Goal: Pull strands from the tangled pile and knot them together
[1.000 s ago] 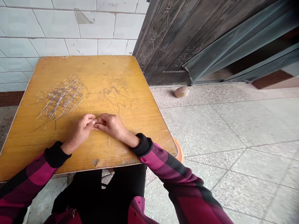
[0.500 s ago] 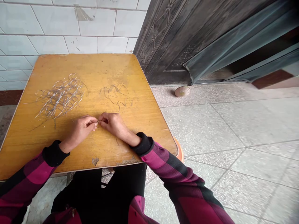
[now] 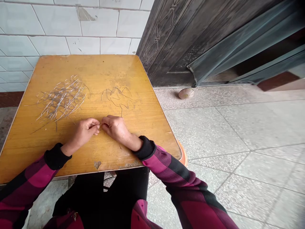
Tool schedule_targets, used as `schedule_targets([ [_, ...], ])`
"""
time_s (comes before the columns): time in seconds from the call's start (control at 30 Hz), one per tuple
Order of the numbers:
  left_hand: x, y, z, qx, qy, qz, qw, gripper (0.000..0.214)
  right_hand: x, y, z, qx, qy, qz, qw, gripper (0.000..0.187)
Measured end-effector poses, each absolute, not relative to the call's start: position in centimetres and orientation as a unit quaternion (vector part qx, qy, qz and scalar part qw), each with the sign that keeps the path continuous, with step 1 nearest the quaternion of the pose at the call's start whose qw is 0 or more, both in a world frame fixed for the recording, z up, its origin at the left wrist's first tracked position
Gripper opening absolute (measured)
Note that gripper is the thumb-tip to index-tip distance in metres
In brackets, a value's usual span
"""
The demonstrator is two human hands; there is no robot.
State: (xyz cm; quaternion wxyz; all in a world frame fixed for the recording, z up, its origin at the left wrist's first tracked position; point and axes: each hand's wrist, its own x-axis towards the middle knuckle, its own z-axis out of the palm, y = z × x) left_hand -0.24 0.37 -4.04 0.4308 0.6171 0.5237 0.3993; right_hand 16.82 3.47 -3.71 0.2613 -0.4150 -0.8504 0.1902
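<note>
Above the near half of the wooden table (image 3: pixel 78 156), my left hand (image 3: pixel 85 132) and my right hand (image 3: pixel 116 127) almost meet at the fingertips. Both are closed in a pinch on a thin piece of wire (image 3: pixel 100 124), of which only a short bit shows between them. Beyond my left hand lies a tangled heap of silvery wires (image 3: pixel 64 98). A smaller, sparser group of bent dark wires (image 3: pixel 118 95) lies beyond my right hand.
White wall tiles (image 3: pixel 54 20) border the table's far edge. To the right stand a dark carved door (image 3: pixel 164 41) and a grey-green curtain (image 3: pixel 221 54). A pale ball (image 3: pixel 186 93) rests on the speckled tile floor (image 3: pixel 205 133). Something orange (image 3: pixel 183 154) shows beneath the table's right corner.
My right hand has shifted very slightly to the right, turning a little, so the gap between the fingertips is a bit wider. My left hand has hardly moved.
</note>
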Motion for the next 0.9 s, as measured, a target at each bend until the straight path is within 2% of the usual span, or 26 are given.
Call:
schedule_targets([
  [0.07,-0.5,0.3,-4.1,0.672,0.523,0.377,0.365,0.010,16.8,3.8,-3.8,-0.421,-0.845,0.197,0.263,0.016],
  [0.17,-0.9,0.3,-4.2,0.755,0.520,0.340,0.210,0.017,17.0,4.4,-3.7,-0.424,-0.834,0.230,0.268,0.013],
  [0.23,-1.2,0.3,-4.3,0.785,0.523,0.306,0.124,0.018,17.5,4.8,-3.3,-0.424,-0.823,0.251,0.283,0.017],
  [0.33,-1.6,0.5,-4.2,0.807,0.526,0.261,0.055,0.016,18.9,5.6,-2.5,-0.434,-0.805,0.255,0.316,0.021],
  [0.43,-1.7,0.4,-3.9,0.809,0.524,0.264,0.027,0.014,20.5,6.4,-1.7,-0.448,-0.802,0.243,0.310,0.013],
  [0.6,-0.4,-1.6,-3.7,0.839,0.480,0.257,0.000,0.028,22.4,6.9,-0.3,-0.465,-0.827,0.243,0.203,0.005],
  [0.7,0.8,-3.3,-4.0,0.873,0.453,0.177,-0.019,0.054,22.8,6.8,0.4,-0.458,-0.842,0.259,0.117,0.006],
  [0.8,1.6,-4.1,-4.3,0.883,0.451,0.130,-0.019,0.073,22.8,6.6,0.5,-0.431,-0.857,0.277,0.045,0.017],
  [0.9,1.8,-4.3,-4.5,0.884,0.457,0.101,-0.013,0.078,22.5,6.3,0.4,-0.411,-0.868,0.279,-0.013,0.030],
])
